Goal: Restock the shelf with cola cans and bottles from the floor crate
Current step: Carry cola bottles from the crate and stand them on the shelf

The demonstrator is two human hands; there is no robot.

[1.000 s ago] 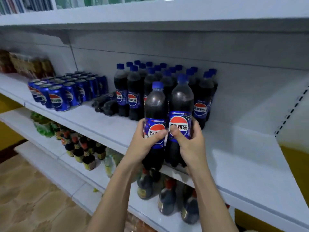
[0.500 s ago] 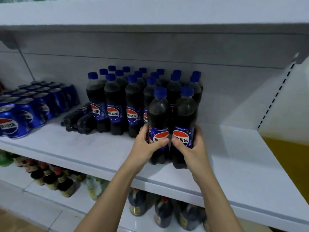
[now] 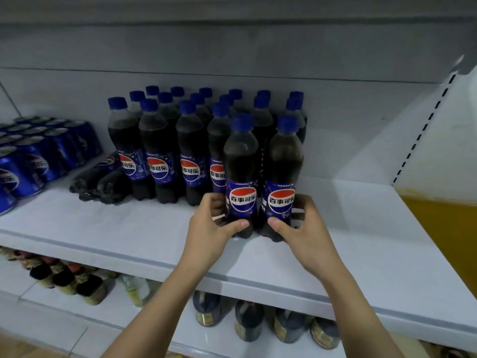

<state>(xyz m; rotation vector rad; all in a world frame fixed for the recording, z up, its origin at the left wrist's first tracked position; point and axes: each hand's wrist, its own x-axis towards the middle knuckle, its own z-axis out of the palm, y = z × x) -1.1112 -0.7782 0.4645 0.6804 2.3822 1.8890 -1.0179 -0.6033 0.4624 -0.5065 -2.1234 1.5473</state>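
head view: a second ago both bottles were carried in the air in front of the shelf edge; now the left bottle and the right bottle stand upright on the shelf, touching side by side, just in front of the standing block of bottles at 12 o'clock. the left hand has slid low and curls around the left bottle's base, thumb across the front; the right hand does the same on the right bottle. both grips look loosened, though contact remains. cans sit at 9 o'clock, with a few bottles lying flat between cans and block. judgement: this pair is placed; what is left is a nudge back into line, letting go, then back to the crate, which is out of view.
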